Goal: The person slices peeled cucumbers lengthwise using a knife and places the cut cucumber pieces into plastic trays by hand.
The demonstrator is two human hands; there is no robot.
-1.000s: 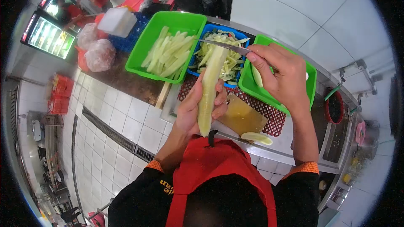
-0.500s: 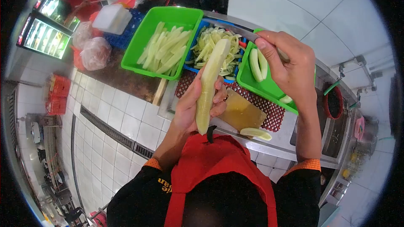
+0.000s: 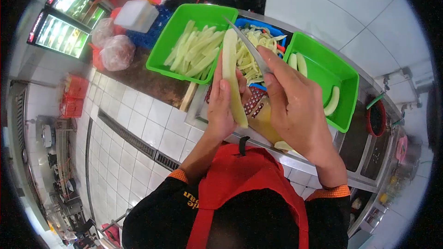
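Note:
Upright in my left hand is a long peeled cucumber, the fingers wrapped round its lower half. My right hand grips a knife, whose blade slants up and left beside the cucumber's upper part; whether it touches is unclear. Behind them a blue basket holds a heap of peelings. Pale cucumber strips fill part of the left green tub. In the right green tub lie several peeled pieces.
Under my hands, a yellowish board rests by a red perforated mat, partly hidden. A white container and plastic bags stand at the far left. A red pot is at the right, near taps.
My right hand has come down and left with the knife, nearer the cucumber. The cucumber has tilted the other way, its top now leaning left. The camera view has shifted slightly.

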